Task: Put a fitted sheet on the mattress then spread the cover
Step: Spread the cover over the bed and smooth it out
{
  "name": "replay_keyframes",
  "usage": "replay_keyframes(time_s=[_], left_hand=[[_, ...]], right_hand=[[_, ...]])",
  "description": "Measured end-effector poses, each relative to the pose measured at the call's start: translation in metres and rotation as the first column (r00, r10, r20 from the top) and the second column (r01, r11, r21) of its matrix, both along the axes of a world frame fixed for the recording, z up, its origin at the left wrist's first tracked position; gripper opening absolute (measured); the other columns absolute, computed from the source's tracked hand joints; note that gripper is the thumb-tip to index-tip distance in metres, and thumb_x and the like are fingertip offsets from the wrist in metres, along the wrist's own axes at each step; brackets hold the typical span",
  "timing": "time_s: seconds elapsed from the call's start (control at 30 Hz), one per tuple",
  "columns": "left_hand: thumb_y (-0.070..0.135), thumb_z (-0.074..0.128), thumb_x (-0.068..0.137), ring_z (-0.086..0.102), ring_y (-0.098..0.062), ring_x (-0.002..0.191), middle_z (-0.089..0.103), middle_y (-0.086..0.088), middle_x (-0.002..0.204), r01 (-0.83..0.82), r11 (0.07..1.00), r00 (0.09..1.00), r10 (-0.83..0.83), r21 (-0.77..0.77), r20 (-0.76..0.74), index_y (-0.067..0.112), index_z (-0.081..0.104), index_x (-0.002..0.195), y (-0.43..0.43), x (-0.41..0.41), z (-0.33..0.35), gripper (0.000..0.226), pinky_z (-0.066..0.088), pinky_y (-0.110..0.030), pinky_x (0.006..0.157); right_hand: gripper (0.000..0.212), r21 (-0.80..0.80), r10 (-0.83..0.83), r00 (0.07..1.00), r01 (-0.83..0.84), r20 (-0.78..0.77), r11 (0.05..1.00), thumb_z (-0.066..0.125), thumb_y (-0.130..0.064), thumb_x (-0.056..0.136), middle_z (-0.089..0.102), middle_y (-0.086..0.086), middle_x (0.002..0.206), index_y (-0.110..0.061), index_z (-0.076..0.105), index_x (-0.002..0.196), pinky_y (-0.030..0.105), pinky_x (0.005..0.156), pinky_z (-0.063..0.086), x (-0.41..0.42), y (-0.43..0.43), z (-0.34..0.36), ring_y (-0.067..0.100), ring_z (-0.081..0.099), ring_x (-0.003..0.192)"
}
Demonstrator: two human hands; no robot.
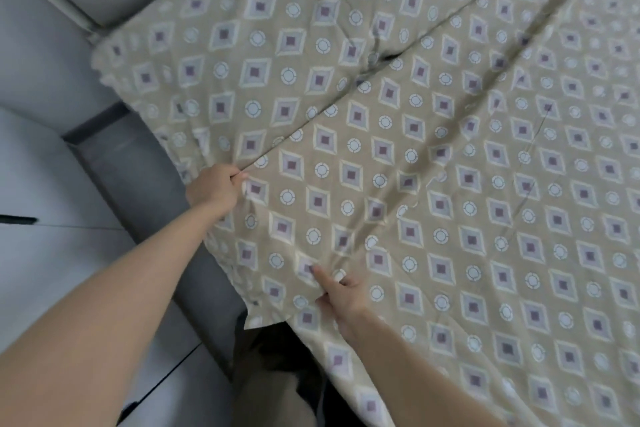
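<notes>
Left hand point(215, 189) curled tight round the edge fold of the patterned cover point(450, 166) spread over the bed, right hand point(341, 293) pinching the same cloth near its overhanging corner, index finger flat on top.

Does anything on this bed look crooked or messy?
Yes. The beige cloth printed with diamonds and circles is not flat: a long fold runs diagonally from the left hand toward the far side, gaping darkly midway, and wrinkles bunch at the right hand.
</notes>
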State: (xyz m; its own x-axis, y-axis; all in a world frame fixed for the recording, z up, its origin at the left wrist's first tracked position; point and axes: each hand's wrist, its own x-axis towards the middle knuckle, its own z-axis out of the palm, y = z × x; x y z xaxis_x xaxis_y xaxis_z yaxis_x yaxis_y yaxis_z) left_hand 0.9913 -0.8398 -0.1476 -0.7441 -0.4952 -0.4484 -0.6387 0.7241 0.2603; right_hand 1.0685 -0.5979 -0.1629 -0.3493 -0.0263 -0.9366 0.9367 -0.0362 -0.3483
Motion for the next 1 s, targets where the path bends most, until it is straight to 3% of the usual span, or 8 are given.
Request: replay_keyframes(time_s=[0.1, 0.23, 0.3, 0.37, 0.57, 0.67, 0.83, 1.0], left_hand=[[0.036, 0.045, 0.099, 0.054, -0.026, 0.069, 0.06, -0.005, 0.074, -0.072, 0.997, 0.997, 0.073, 0.035, -0.026, 0.014, 0.059, 0.075, 0.003, 0.002, -0.002, 0.036, 0.035, -0.029, 0.057], [0.046, 0.059, 0.089, 0.059, -0.021, 0.085, 0.064, -0.001, 0.087, -0.085, 0.972, 0.996, 0.089, 0.22, -0.008, 0.014, 0.065, 0.086, -0.032, 0.018, -0.007, 0.032, 0.046, -0.033, 0.075], [0.043, 0.067, 0.084, 0.06, -0.019, 0.094, 0.066, 0.0, 0.096, -0.08, 0.957, 0.997, 0.075, 0.278, 0.031, 0.016, 0.067, 0.089, -0.052, 0.032, -0.009, 0.027, 0.046, -0.034, 0.087], [0.034, 0.068, 0.085, 0.06, -0.019, 0.102, 0.067, 0.0, 0.104, -0.04, 0.959, 0.999, 0.039, 0.282, 0.007, 0.016, 0.069, 0.096, -0.061, 0.044, -0.011, 0.021, 0.045, -0.034, 0.093], [0.026, 0.063, 0.09, 0.062, -0.019, 0.1, 0.069, 0.002, 0.101, 0.057, 0.989, 0.997, -0.05, 0.134, -0.059, 0.019, 0.07, 0.099, -0.061, 0.048, -0.012, 0.013, 0.049, -0.034, 0.085], [0.022, 0.061, 0.091, 0.061, -0.021, 0.099, 0.069, 0.001, 0.1, 0.016, 0.997, 0.997, -0.011, 0.08, -0.07, 0.017, 0.07, 0.099, -0.052, 0.047, -0.011, 0.013, 0.047, -0.031, 0.078], [0.016, 0.056, 0.092, 0.055, -0.026, 0.109, 0.062, -0.005, 0.114, -0.045, 0.999, 0.994, 0.042, -0.026, -0.098, 0.016, 0.064, 0.108, -0.042, 0.047, -0.005, 0.018, 0.048, -0.038, 0.083], [0.016, 0.047, 0.094, 0.053, -0.03, 0.111, 0.053, -0.011, 0.123, -0.193, 0.98, 0.973, 0.197, 0.043, -0.123, 0.011, 0.058, 0.115, -0.03, 0.046, 0.02, 0.024, 0.047, -0.043, 0.09]], right_hand=[[0.024, 0.041, 0.013, 1.0, -0.014, 0.028, 0.999, 0.078, -0.022, 0.079, 0.074, 0.01, 0.077, -0.002, 0.066, 0.082, 0.029, 0.07, 0.059, 0.004, -0.005, -0.003, 0.02, 0.072, 0.069], [0.033, -0.104, 0.237, 0.97, -0.232, 0.045, 0.967, 0.078, -0.024, 0.079, 0.05, -0.01, 0.043, -0.013, 0.052, 0.061, 0.022, 0.066, 0.05, 0.012, -0.009, 0.0, 0.003, 0.05, 0.041], [0.012, -0.24, 0.302, 0.95, -0.276, 0.078, 0.93, 0.076, -0.016, 0.081, 0.066, -0.006, 0.058, -0.006, 0.069, 0.081, 0.019, 0.066, 0.05, 0.022, -0.017, 0.007, 0.003, 0.063, 0.054], [0.031, -0.246, 0.304, 0.948, -0.274, 0.096, 0.93, 0.078, -0.015, 0.079, 0.075, 0.003, 0.092, -0.006, 0.067, 0.106, 0.019, 0.07, 0.054, 0.033, -0.031, 0.004, 0.011, 0.071, 0.084], [0.03, 0.184, 0.403, 0.906, -0.422, 0.132, 0.888, 0.078, -0.032, 0.077, 0.066, 0.001, 0.092, -0.015, 0.058, 0.092, 0.032, 0.087, 0.053, 0.059, -0.049, -0.007, 0.019, 0.063, 0.091], [0.042, 0.206, 0.375, 0.92, -0.392, 0.116, 0.897, 0.081, -0.028, 0.073, 0.065, 0.001, 0.093, -0.013, 0.058, 0.105, 0.038, 0.089, 0.054, 0.061, -0.054, -0.012, 0.022, 0.064, 0.091], [0.028, 0.206, 0.328, 0.934, -0.352, 0.144, 0.913, 0.08, -0.025, 0.075, 0.062, 0.003, 0.082, -0.019, 0.053, 0.082, 0.037, 0.082, 0.058, 0.059, -0.049, -0.001, 0.023, 0.066, 0.084], [0.031, 0.253, 0.412, 0.891, -0.45, 0.192, 0.856, 0.065, -0.031, 0.087, 0.062, 0.001, 0.061, -0.011, 0.061, 0.063, 0.026, 0.046, 0.045, 0.051, -0.015, 0.026, 0.016, 0.054, 0.05]])
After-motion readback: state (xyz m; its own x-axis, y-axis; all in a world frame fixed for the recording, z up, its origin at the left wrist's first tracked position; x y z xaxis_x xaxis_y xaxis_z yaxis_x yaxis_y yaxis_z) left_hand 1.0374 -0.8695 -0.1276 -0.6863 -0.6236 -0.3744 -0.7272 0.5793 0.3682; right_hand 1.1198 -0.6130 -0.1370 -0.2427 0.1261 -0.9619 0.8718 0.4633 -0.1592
